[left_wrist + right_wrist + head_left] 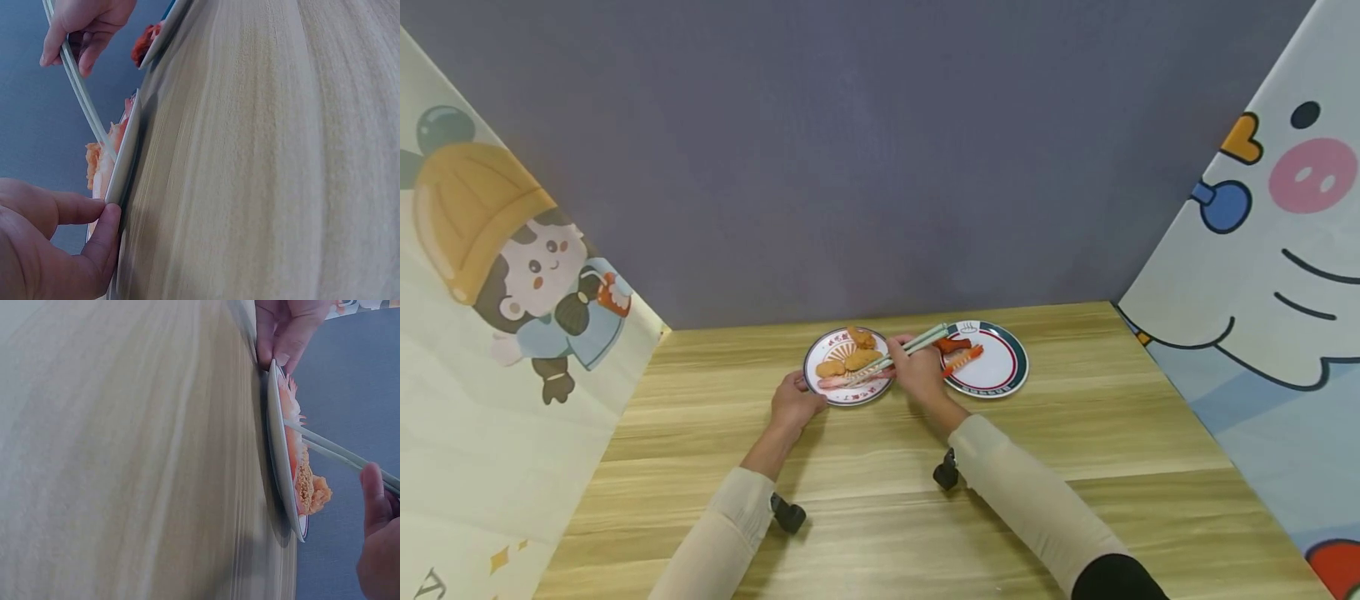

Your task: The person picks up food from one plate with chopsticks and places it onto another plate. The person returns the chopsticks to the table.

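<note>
My left hand pinches the near left rim of a white patterned plate between thumb and fingers. Pale green chopsticks are held in my right hand, above that plate's right side. Their tips reach down to a long pink-and-white shrimp lying along the plate's near side; whether they grip it I cannot tell. Behind the shrimp are several golden fried pieces. In the left wrist view the plate appears edge-on, with the chopsticks slanting into the food.
To the right stands a second plate, green-rimmed, carrying an orange shrimp-like piece and a dark red piece, partly behind my right hand. A grey wall rises behind the wooden table. Cartoon-printed panels flank both sides.
</note>
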A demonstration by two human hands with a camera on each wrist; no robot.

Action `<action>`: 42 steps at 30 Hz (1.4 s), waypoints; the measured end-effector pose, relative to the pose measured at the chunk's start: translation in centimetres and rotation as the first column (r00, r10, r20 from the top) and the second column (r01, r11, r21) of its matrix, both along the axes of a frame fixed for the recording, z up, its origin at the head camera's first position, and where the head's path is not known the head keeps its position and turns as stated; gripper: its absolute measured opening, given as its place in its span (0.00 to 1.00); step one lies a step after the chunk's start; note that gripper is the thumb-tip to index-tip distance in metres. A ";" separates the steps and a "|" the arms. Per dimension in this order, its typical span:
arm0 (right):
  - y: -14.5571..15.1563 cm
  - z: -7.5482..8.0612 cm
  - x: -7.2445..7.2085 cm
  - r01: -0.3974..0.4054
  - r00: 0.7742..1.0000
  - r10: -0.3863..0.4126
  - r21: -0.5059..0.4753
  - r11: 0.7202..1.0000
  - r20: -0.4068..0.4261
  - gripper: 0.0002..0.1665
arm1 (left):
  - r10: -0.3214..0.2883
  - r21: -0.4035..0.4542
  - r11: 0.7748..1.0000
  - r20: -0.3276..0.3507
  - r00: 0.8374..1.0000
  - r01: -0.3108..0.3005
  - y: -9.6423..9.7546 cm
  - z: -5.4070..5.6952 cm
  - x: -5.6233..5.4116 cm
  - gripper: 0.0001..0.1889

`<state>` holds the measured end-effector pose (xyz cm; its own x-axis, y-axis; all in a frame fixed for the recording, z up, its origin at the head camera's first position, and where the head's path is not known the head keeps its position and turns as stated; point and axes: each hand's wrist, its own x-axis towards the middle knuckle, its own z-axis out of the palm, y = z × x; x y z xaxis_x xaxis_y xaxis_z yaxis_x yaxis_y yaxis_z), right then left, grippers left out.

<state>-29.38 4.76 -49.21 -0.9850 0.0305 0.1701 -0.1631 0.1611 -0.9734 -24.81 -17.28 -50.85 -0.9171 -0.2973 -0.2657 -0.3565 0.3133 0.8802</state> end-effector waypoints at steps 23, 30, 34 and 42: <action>0.8 -0.9 -0.7 0.116 0.981 -0.074 -0.241 0.964 0.177 0.16 | -0.004 -0.018 1.000 0.011 1.000 0.004 0.2 0.0 -0.2 0.44; 1.4 -0.4 -0.7 0.137 0.975 -0.084 -0.257 0.957 0.208 0.18 | 0.000 -0.019 1.000 0.024 1.000 0.001 0.1 0.0 -0.2 0.44; 2.0 -0.2 -0.8 0.149 0.975 -0.093 -0.281 0.948 0.203 0.16 | -0.002 -0.009 1.000 0.030 1.000 0.003 0.1 0.1 -0.3 0.45; 3.3 -0.2 -1.1 0.167 0.975 -0.107 -0.316 0.934 0.197 0.18 | -0.003 -0.009 1.000 0.031 1.000 0.003 0.1 -0.1 -0.4 0.45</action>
<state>-30.48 8.03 -49.38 -0.9803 0.1921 -0.0454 0.0135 -0.1641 -0.9864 -25.16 -17.22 -50.92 -0.9095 -0.2968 -0.2910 -0.3824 0.3227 0.8658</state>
